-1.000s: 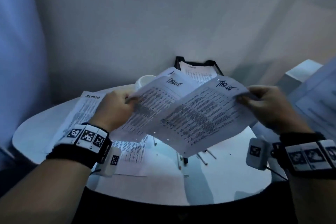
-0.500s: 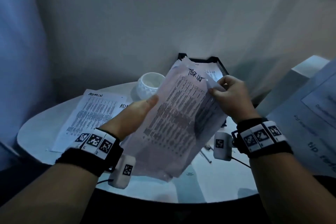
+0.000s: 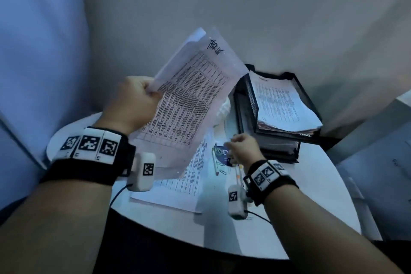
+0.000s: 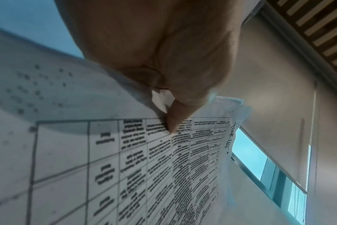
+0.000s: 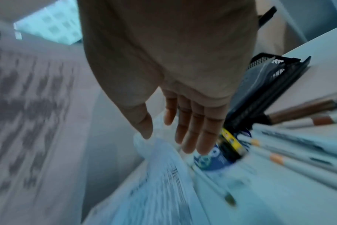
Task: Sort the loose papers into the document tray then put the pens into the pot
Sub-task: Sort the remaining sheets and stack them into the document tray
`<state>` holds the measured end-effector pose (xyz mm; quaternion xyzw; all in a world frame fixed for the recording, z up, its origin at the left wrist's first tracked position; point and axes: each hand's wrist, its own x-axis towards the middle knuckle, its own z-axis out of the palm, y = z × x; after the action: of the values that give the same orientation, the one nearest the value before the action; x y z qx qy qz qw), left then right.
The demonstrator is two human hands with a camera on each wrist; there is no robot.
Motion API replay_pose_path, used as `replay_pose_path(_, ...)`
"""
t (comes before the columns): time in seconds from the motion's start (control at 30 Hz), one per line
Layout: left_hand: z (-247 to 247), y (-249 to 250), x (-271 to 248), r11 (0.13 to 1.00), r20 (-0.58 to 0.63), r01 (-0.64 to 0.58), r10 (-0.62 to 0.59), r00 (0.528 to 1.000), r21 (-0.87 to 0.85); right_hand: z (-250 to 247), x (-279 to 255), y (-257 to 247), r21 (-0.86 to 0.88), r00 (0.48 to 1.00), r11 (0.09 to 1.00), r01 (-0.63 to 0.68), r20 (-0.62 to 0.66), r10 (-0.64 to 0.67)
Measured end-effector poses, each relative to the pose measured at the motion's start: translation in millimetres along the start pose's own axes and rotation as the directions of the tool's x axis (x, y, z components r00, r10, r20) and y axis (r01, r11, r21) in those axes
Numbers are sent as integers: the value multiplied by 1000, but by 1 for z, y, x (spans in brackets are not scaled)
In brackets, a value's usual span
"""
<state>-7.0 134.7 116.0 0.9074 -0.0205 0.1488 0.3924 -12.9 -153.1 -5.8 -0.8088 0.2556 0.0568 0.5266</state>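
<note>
My left hand [image 3: 149, 93] holds a sheaf of printed papers [image 3: 189, 100] up over the table, and the top sheet has a handwritten heading. In the left wrist view the thumb [image 4: 170, 120] pinches the papers [image 4: 164, 167] at their edge. My right hand [image 3: 233, 143] is low over the table with nothing in it, and its fingers [image 5: 190, 134] are straight above a round blue item [image 5: 212, 161]. Pens [image 3: 214, 160] [image 5: 279, 158] lie beside it. The black document tray [image 3: 308, 95] [image 5: 275, 79] holds a stack of sheets. The white pot [image 3: 223, 108] is mostly hidden behind the raised papers.
More printed sheets [image 3: 178, 182] [image 5: 154, 182] lie on the round white table [image 3: 311, 184], partly under the raised sheaf. Paper clips lie near the pens. A grey wall stands close behind the tray. A white ledge [image 3: 378, 140] adjoins the table on the right.
My right hand has let go of the papers and dropped to the table by the pens. The left hand now holds the sheaf alone and has raised it.
</note>
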Motion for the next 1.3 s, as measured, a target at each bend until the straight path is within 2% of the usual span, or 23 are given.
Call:
replay_pose_path(0.1, -5, -3, 1, 1000, -14, 8, -8, 1000, -9, 42, -3, 23, -332, 989, 943, 3, 140, 46)
replay_pose_path(0.2, -6, -5, 0, 1000, 8, 6, -5, 1000, -21, 76, -11, 33, -548, 992, 834, 58, 127, 15)
replay_pose_path(0.3, -6, -8, 0, 1000, 29, 9, -9, 1000, -11, 99, -10, 39, -605, 997, 792, 77, 72, -42)
replay_pose_path(0.4, -5, -10, 1, 1000, 53, 14, -14, 999, -7, 113, -1, 44, -611, 999, 791, 28, -8, -41)
replay_pose_path(0.57, -3, -13, 4, 999, 51, 40, -40, 998, -3, 125, 4, 49, -579, 993, 812, -73, -116, 7)
replay_pose_path(0.7, -3, -14, 7, 998, 47, 53, -54, 997, 14, 128, 2, 50, -422, 973, 885, -199, -192, 127)
replay_pose_path(0.9, -9, -18, 7, 996, 11, 82, -83, 997, 29, 113, -2, 44, -405, 985, 900, -161, -122, 121)
replay_pose_path(1.0, -10, -20, 7, 995, -13, 88, -87, 996, 39, 93, -2, 43, -335, 994, 938, -91, -87, 66)
replay_pose_path(1.13, -5, -20, 8, 996, -7, 77, -77, 997, 37, 45, -4, 53, -242, 994, 969, 42, -88, -65)
replay_pose_path(1.3, 8, -14, 5, 993, 55, 101, -105, 993, 65, -28, -10, 76, 9, 985, 998, 57, -165, -55)
